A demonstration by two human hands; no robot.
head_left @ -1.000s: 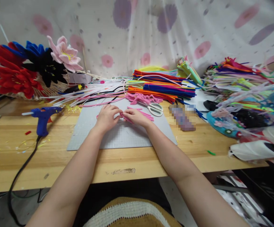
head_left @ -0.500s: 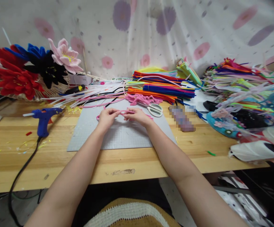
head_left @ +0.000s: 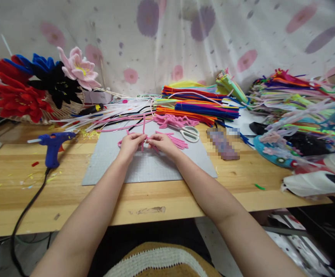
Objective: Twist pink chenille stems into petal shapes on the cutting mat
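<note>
Both my hands meet over a grey cutting mat on the wooden table. My left hand and my right hand pinch the same pink pipe cleaner, whose one end sticks up between my fingers. More cut pink pipe cleaner pieces lie on the mat just right of my right hand. Scissors with white handles rest beside them, on a pink shaped piece.
A blue glue gun lies left of the mat, its black cord running off the table edge. Fabric flowers fill a basket at far left. Stacks of coloured pipe cleaners sit behind the mat and at the right. A white roll lies near the right edge.
My hands spread apart half a second ago with the pipe cleaner stretched between them, then came back together. One end of the pipe cleaner now points upward.
</note>
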